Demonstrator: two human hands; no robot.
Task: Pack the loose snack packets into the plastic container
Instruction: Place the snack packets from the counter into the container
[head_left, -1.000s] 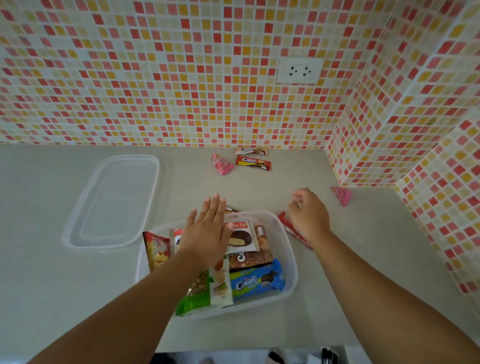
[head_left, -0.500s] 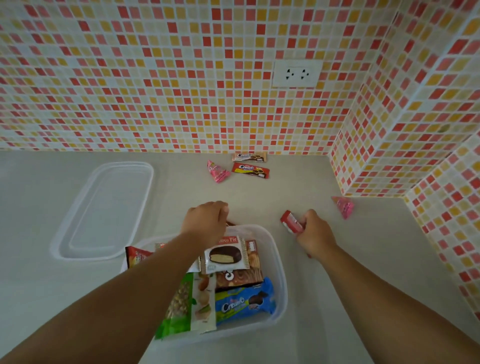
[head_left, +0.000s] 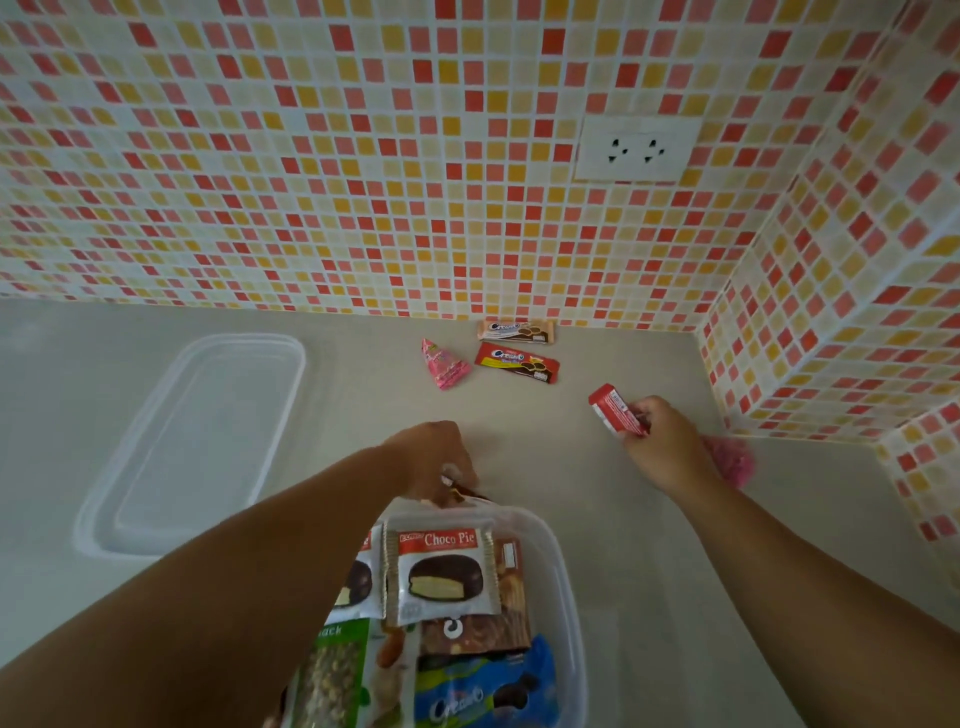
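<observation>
A clear plastic container (head_left: 563, 587) sits at the near centre of the counter, filled with several packets: a Choco Pie (head_left: 441, 571), a brown bar, a blue Cream-O pack (head_left: 483, 693) and a green nut bag (head_left: 337, 675). My left hand (head_left: 434, 457) is closed on a small dark packet (head_left: 465, 492) just beyond the container's far rim. To the right, my right hand (head_left: 662, 449) holds a red packet (head_left: 615, 409) above the counter. Loose near the wall lie a pink triangular packet (head_left: 442, 364), a red Cream-O pack (head_left: 517, 362) and a tan Cream-O pack (head_left: 516, 331).
The clear lid (head_left: 197, 441) lies flat on the left of the counter. Another pink packet (head_left: 732, 460) rests behind my right hand by the tiled corner wall (head_left: 831, 338). A white wall socket (head_left: 636, 150) sits on the back wall.
My left hand went from flat on the packets to a closed grip at the container's far rim. My right hand picked the red packet up off the counter and raised it.
</observation>
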